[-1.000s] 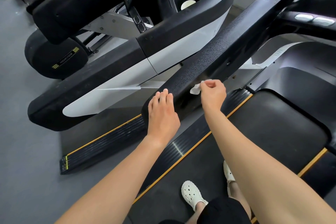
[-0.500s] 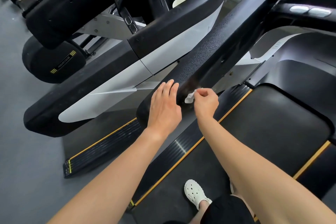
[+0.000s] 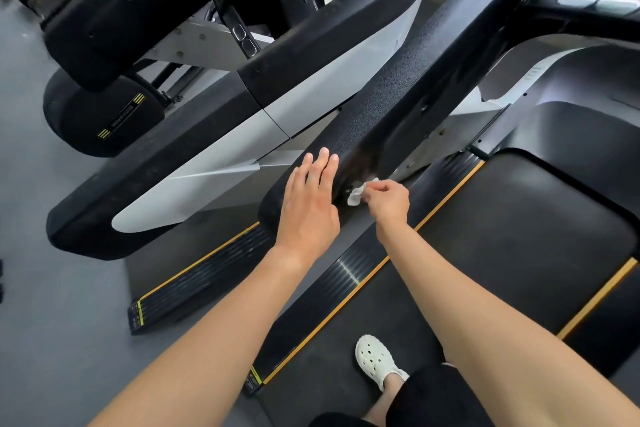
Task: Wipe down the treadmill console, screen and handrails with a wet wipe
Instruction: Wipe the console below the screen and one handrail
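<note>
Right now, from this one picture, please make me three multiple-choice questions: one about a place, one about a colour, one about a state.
1. Where is the wet wipe?
A. on the floor
B. against the handrail, pinched by the right hand
C. on the running belt

2. What colour is the shoe?
A. white
B. red
C. blue

3. How is the left hand?
A. closed in a fist
B. holding a bottle
C. flat, fingers straight, on the handrail's end

Answers:
1 B, the wipe sits at the rail's side between pinching fingertips.
2 A, it shows plain white.
3 C, its fingers lie straight along the rail.
</note>
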Motion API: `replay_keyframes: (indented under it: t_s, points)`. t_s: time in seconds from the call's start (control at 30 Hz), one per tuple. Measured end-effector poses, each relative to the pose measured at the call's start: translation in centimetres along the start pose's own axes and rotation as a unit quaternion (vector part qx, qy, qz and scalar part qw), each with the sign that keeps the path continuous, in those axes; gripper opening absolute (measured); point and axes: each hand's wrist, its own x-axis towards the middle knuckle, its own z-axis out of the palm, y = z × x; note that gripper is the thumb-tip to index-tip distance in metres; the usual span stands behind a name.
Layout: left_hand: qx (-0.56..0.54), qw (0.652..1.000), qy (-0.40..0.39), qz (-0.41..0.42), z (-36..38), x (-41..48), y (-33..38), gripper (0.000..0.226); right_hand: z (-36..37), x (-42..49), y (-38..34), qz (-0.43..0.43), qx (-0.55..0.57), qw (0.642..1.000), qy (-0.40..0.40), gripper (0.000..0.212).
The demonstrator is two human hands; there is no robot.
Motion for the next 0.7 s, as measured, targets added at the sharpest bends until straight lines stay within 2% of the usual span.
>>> replay_keyframes:
  t_s: [0.17, 0.3, 0.43, 0.57, 0.7]
  points:
    - [-0.015, 1.000, 0.001, 0.011, 0.3, -0.3, -0.4, 0.086, -0.9, -0.5, -3.2, -0.037, 0.099, 0.993, 0.056, 0.012]
    - [-0.018, 0.999, -0.001, 0.035, 0.4, -0.6, -1.5, 0.085, 0.0, -1.3, -2.9, -0.064, 0.103, 0.990, 0.069, 0.010]
    - [-0.012, 0.998, -0.004, 0.059, 0.4, -1.1, -2.5, 0.084, 1.3, -1.7, 0.0, -0.013, 0.098, 0.993, 0.062, 0.012]
    - [-0.017, 0.998, 0.002, 0.063, 0.4, -1.2, -2.6, 0.083, 2.2, -1.9, 2.2, 0.065, 0.044, 0.997, 0.015, 0.010]
    - [-0.022, 0.997, 0.003, 0.069, 0.4, -1.2, -2.9, 0.084, 1.8, -1.8, 1.1, 0.049, 0.075, 0.995, 0.043, 0.014]
